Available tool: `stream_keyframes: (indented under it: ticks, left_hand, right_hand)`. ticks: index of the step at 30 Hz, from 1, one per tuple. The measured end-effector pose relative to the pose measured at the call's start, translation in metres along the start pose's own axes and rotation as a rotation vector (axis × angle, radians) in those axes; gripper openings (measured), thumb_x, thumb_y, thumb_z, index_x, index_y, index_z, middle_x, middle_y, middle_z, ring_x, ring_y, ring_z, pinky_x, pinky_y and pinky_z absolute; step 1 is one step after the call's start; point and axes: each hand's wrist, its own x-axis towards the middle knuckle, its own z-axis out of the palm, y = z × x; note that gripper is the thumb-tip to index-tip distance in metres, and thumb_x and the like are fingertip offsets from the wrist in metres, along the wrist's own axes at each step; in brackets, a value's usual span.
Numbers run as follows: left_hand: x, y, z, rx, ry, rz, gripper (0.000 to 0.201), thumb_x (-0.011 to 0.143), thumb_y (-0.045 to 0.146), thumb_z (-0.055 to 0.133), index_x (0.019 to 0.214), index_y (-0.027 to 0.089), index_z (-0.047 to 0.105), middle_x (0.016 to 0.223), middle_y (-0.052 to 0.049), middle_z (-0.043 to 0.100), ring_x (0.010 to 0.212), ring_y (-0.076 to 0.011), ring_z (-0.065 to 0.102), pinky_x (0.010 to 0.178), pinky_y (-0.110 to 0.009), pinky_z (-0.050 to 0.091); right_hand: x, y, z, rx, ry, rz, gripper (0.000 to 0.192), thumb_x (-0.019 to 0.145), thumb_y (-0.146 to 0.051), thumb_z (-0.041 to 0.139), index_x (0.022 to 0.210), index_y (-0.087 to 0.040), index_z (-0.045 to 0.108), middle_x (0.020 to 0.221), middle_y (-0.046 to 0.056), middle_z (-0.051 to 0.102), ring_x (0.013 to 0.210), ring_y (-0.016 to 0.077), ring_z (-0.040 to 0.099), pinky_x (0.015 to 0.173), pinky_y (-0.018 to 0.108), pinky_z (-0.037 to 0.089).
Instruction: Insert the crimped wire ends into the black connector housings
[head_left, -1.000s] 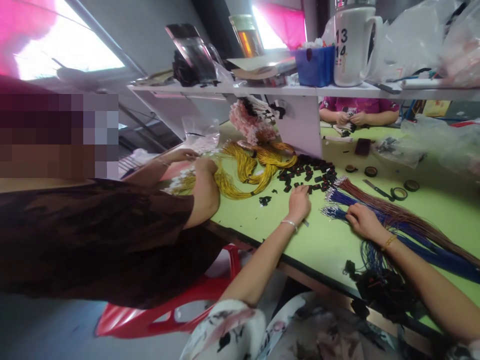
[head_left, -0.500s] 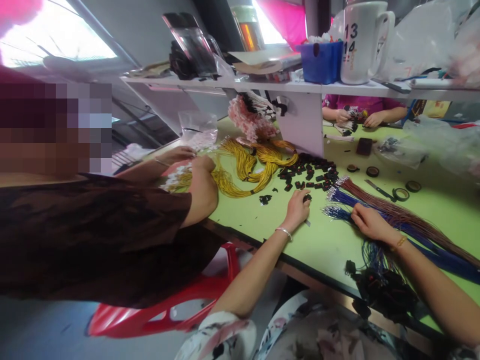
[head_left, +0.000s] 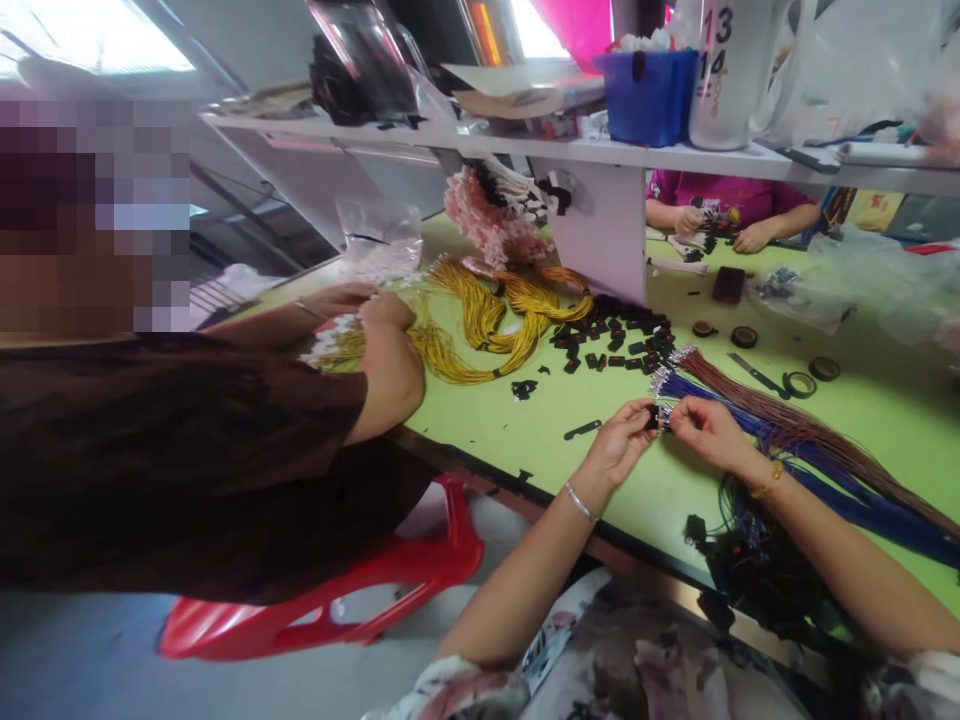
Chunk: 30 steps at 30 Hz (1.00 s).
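My left hand (head_left: 624, 440) pinches a small black connector housing (head_left: 653, 416) over the green table. Close against it, my right hand (head_left: 701, 428) has its fingers closed on blue wires, whose silvery ends (head_left: 664, 416) meet the housing; whether they sit inside it I cannot tell. Behind my right hand lie a bundle of blue wires (head_left: 787, 450) and a bundle of brown wires (head_left: 780, 410). Loose black housings (head_left: 615, 340) are scattered beyond my hands. Under my right forearm rests a pile of black housings with wires (head_left: 757, 570).
To the left a co-worker (head_left: 172, 450) handles yellow wires (head_left: 487, 330). A small blade tool (head_left: 583, 430) lies near my left hand. Tape rolls (head_left: 799, 384) and a utility knife (head_left: 757, 374) lie at the right. A shelf (head_left: 525, 150) spans the back, above another person's hands (head_left: 756, 236). A red stool (head_left: 322, 610) stands below.
My left hand has moved right and nearer, bringing a black housing from the scattered ones. My right hand has lifted wires from the blue bundle, and both hands now meet.
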Motion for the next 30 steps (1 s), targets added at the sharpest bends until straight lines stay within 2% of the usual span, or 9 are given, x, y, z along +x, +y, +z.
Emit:
stream_keyframes:
  ticks: [10, 20, 30]
  left_hand:
    - [-0.004, -0.010, -0.004, -0.070, -0.077, -0.043, 0.022, 0.075, 0.009, 0.065, 0.097, 0.012, 0.067, 0.091, -0.007, 0.064, 0.079, -0.0109, 0.058, 0.069, -0.021, 0.046]
    - [-0.008, -0.011, -0.005, -0.054, -0.073, -0.033, 0.023, 0.073, 0.011, 0.068, 0.095, 0.013, 0.067, 0.090, -0.005, 0.062, 0.075, -0.0093, 0.057, 0.068, -0.020, 0.047]
    - [-0.008, -0.015, -0.006, 0.032, -0.020, 0.019, 0.029, 0.065, 0.015, 0.077, 0.093, 0.014, 0.066, 0.084, -0.002, 0.061, 0.072, -0.0074, 0.056, 0.069, -0.020, 0.047]
  right_hand:
    - [-0.008, 0.003, 0.011, -0.159, 0.100, -0.049, 0.012, 0.074, -0.019, 0.051, 0.063, -0.018, 0.051, 0.057, -0.003, 0.051, 0.052, 0.0088, 0.040, 0.052, 0.021, 0.032]
    - [-0.010, 0.006, 0.016, -0.228, 0.097, -0.031, 0.014, 0.075, -0.021, 0.051, 0.062, -0.018, 0.049, 0.056, -0.003, 0.052, 0.050, 0.0091, 0.041, 0.052, 0.022, 0.031]
    - [-0.010, 0.006, 0.018, -0.082, 0.063, 0.014, 0.014, 0.076, -0.022, 0.049, 0.062, -0.019, 0.047, 0.054, -0.004, 0.047, 0.051, 0.0095, 0.037, 0.051, 0.022, 0.030]
